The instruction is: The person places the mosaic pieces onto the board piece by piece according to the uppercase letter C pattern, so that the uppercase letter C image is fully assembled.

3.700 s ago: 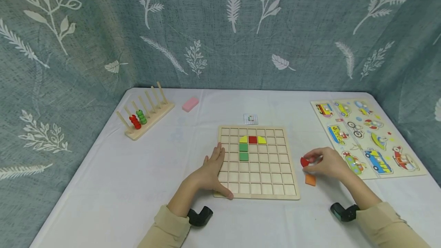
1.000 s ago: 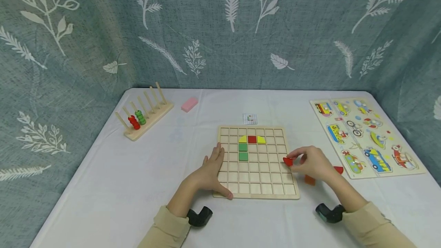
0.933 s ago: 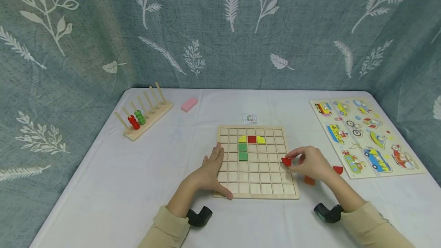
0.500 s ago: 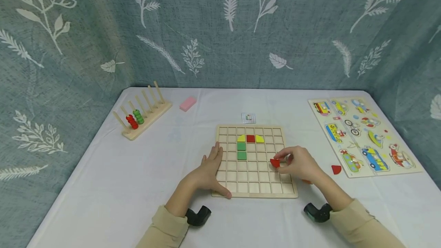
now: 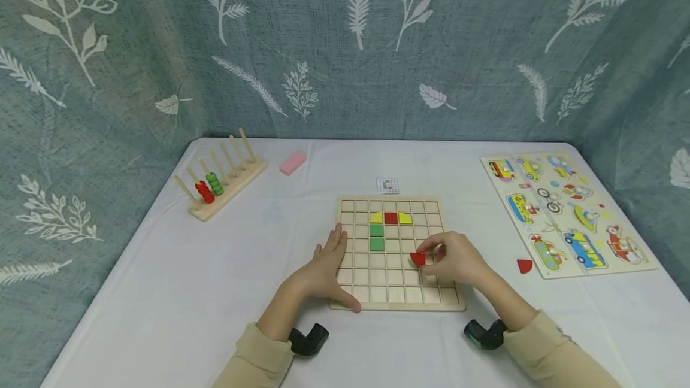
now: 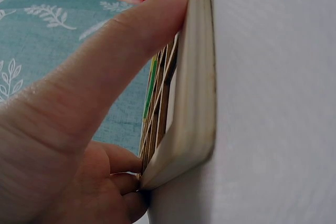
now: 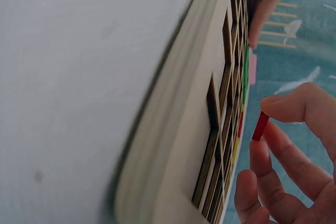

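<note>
Red quarter-round tile (image 5: 417, 258) pinched in right hand (image 5: 453, 258) fingertips, held just above wooden grid board (image 5: 396, 303), mid-right cells. Left hand (image 5: 325, 268) flat on board's left edge, thumb hooked at near edge, steadying it.

Small red quarter-round tile (image 5: 417, 258) pinched on edge above the board's middle cells, wooden grid board (image 5: 396, 303) lying flat on the desk, yellow, red and green tiles seated in its upper cells
</note>
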Demonstrator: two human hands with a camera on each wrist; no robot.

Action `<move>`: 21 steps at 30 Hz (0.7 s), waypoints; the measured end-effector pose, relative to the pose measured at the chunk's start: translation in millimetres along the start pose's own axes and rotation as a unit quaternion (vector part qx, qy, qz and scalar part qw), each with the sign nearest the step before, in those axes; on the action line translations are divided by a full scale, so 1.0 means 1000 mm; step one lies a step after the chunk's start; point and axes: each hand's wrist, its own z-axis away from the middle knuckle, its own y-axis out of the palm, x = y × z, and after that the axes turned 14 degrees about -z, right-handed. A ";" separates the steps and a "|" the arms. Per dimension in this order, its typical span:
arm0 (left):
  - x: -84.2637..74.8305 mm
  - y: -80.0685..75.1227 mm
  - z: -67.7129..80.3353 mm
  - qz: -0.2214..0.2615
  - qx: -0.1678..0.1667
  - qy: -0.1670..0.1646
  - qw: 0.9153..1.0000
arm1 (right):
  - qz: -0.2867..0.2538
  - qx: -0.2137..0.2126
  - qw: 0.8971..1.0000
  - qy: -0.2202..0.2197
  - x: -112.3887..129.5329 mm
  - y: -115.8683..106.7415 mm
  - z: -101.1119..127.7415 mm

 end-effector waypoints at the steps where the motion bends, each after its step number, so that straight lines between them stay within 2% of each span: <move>1: 0.000 0.000 0.000 0.001 0.001 0.000 1.000 | -0.001 0.001 1.000 -0.002 0.000 0.001 -0.001; 10: 0.000 0.001 0.000 0.002 -0.002 0.003 1.000 | -0.015 0.018 0.999 -0.027 0.005 0.008 -0.004; 21: 0.001 0.000 0.000 0.003 0.004 0.001 1.000 | -0.010 0.016 1.000 -0.017 0.007 0.019 -0.010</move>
